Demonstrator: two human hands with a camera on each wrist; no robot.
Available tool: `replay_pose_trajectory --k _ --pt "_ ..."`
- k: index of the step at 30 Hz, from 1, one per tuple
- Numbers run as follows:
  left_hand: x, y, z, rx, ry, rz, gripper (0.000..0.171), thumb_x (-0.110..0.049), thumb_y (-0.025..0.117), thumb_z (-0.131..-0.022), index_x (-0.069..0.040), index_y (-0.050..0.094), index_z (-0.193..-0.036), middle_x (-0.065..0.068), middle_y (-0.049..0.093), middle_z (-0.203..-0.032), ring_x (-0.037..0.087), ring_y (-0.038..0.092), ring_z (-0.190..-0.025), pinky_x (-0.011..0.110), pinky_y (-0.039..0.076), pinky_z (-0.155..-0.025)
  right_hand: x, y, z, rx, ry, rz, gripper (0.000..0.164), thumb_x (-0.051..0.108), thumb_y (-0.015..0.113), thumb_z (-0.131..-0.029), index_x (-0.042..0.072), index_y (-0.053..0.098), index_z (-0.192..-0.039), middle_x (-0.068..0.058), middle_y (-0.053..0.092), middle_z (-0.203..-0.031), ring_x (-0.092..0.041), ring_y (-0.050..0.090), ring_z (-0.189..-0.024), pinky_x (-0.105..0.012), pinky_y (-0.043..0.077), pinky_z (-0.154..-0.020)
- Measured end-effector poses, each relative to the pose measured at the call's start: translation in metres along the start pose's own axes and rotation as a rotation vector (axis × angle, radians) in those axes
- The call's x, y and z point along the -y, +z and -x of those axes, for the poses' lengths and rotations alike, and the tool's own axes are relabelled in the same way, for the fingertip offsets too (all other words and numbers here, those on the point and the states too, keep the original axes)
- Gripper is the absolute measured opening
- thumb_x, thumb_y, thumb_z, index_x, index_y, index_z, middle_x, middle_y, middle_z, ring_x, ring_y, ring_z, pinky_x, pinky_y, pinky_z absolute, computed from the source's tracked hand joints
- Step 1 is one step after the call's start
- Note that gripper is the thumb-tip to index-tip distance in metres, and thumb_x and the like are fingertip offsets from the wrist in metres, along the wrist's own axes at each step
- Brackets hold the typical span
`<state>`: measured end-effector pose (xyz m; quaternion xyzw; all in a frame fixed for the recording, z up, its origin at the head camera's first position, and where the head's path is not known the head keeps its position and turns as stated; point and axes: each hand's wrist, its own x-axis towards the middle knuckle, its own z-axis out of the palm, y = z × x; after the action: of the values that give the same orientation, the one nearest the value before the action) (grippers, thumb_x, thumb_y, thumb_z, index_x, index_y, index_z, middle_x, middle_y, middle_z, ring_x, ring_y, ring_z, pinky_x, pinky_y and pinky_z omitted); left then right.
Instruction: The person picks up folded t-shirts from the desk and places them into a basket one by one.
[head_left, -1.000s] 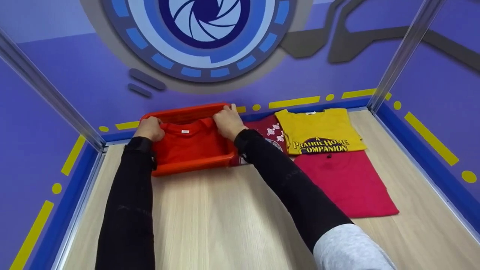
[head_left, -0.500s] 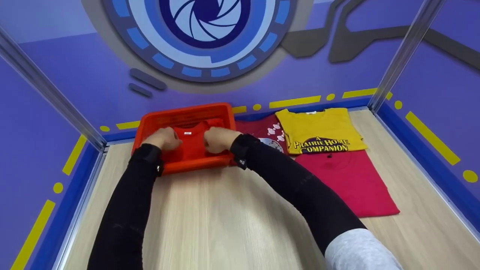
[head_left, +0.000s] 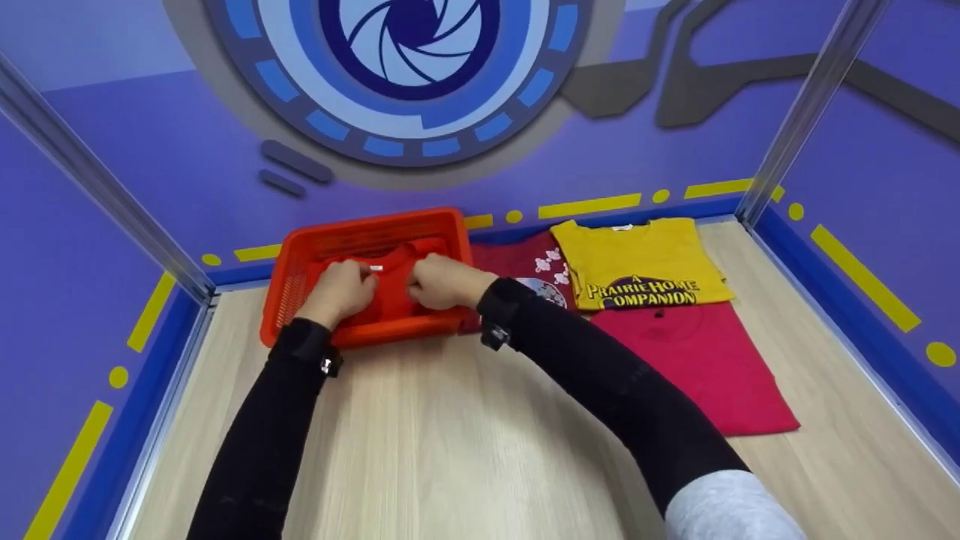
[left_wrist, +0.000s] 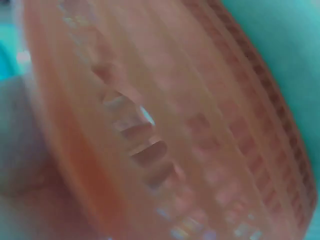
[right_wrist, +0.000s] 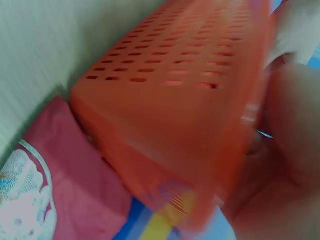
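Note:
An orange-red slotted plastic basket (head_left: 397, 328) stands against the back wall at left, with a red T-shirt (head_left: 390, 289) bunched inside, its white neck label showing. Both hands reach over the basket's near rim. My left hand (head_left: 345, 291) pinches the shirt left of the label, fingers curled. My right hand (head_left: 444, 280) pinches it on the right side; its fingertips are partly hidden. The left wrist view is blurred and filled by the basket's slotted wall (left_wrist: 200, 120). In the right wrist view, my right hand (right_wrist: 285, 165) shows beyond the basket's rim.
Right of the basket lies a dark red printed shirt (head_left: 517, 257), partly covered by a folded yellow T-shirt (head_left: 634, 259). A folded crimson shirt (head_left: 705, 367) lies in front of the yellow one. Purple panels (head_left: 480, 187) enclose the wooden tabletop (head_left: 442, 435).
Both hands have left the basket's upper area and come down and inward onto the shirt. The shirt is now more bunched in the middle, and more of the basket's left side shows.

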<state>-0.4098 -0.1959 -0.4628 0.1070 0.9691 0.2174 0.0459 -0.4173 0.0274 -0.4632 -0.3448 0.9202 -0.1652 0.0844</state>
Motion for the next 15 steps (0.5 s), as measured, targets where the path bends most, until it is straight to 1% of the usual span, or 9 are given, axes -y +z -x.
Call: replay_pose_trajectory --k 2,3,5,7,9,11,13,15 --pt "-0.016 0.004 0.008 -0.127 0.070 0.050 0.034 -0.021 0.058 -0.112 -0.002 0.077 -0.132 0.022 0.079 -0.129 0.035 0.075 -0.106 0.052 0.060 -0.097 0.002 -0.007 0.015 -0.119 -0.075 -0.020 0.025 0.016 0.058 -0.111 0.010 0.074 -0.093 0.002 0.048 -0.074 -0.014 0.046 -0.069 -0.027 0.041 -0.069" --pt "-0.025 0.006 0.014 -0.178 0.109 0.074 0.031 -0.021 0.059 -0.111 -0.003 0.078 -0.129 0.020 0.080 -0.126 0.035 0.076 -0.105 0.052 0.061 -0.097 0.003 -0.011 0.024 -0.168 -0.108 -0.033 0.024 0.016 0.059 -0.111 0.008 0.077 -0.097 0.001 0.051 -0.075 -0.015 0.048 -0.069 -0.028 0.043 -0.070" --pt "-0.045 0.010 0.026 -0.259 0.202 0.106 0.026 -0.020 0.062 -0.111 -0.005 0.080 -0.123 0.016 0.081 -0.121 0.034 0.078 -0.105 0.050 0.062 -0.096 0.004 -0.019 0.045 -0.247 -0.158 -0.055 0.023 0.016 0.060 -0.111 0.005 0.080 -0.105 -0.002 0.058 -0.078 -0.017 0.052 -0.070 -0.030 0.047 -0.072" --pt "-0.065 0.017 0.039 -0.316 0.303 0.107 0.023 -0.018 0.063 -0.110 -0.006 0.080 -0.119 0.013 0.082 -0.117 0.033 0.079 -0.107 0.050 0.063 -0.098 0.003 -0.026 0.068 -0.308 -0.181 -0.070 0.024 0.016 0.061 -0.110 0.005 0.081 -0.112 -0.004 0.070 -0.085 -0.018 0.061 -0.074 -0.032 0.055 -0.076" --pt "-0.084 0.027 0.052 -0.332 0.383 0.102 0.021 -0.018 0.064 -0.110 -0.007 0.081 -0.117 0.011 0.082 -0.114 0.030 0.079 -0.108 0.048 0.063 -0.100 -0.002 -0.030 0.095 -0.344 -0.176 -0.078 0.024 0.016 0.062 -0.110 0.005 0.082 -0.115 -0.006 0.078 -0.093 -0.021 0.068 -0.079 -0.037 0.062 -0.081" --pt "-0.100 0.040 0.062 -0.313 0.440 0.095 0.020 -0.018 0.065 -0.110 -0.009 0.081 -0.118 0.008 0.082 -0.113 0.027 0.078 -0.108 0.045 0.063 -0.100 -0.012 -0.031 0.122 -0.363 -0.152 -0.066 0.023 0.016 0.063 -0.110 0.006 0.083 -0.114 -0.007 0.082 -0.100 -0.023 0.075 -0.086 -0.040 0.065 -0.087" --pt "-0.114 0.058 0.069 -0.280 0.480 0.063 0.020 -0.020 0.066 -0.109 -0.009 0.081 -0.118 0.007 0.082 -0.111 0.026 0.076 -0.105 0.042 0.063 -0.098 -0.027 -0.027 0.150 -0.344 -0.101 -0.057 0.022 0.018 0.065 -0.109 0.006 0.083 -0.110 -0.008 0.081 -0.096 -0.024 0.075 -0.085 -0.041 0.066 -0.085" --pt "-0.126 0.077 0.073 -0.258 0.524 -0.016 0.019 -0.019 0.067 -0.109 -0.009 0.081 -0.118 0.006 0.082 -0.112 0.024 0.073 -0.103 0.039 0.063 -0.094 -0.045 -0.020 0.179 -0.308 -0.036 -0.034 0.019 0.018 0.067 -0.108 0.007 0.082 -0.103 -0.006 0.078 -0.088 -0.023 0.071 -0.078 -0.041 0.063 -0.079"
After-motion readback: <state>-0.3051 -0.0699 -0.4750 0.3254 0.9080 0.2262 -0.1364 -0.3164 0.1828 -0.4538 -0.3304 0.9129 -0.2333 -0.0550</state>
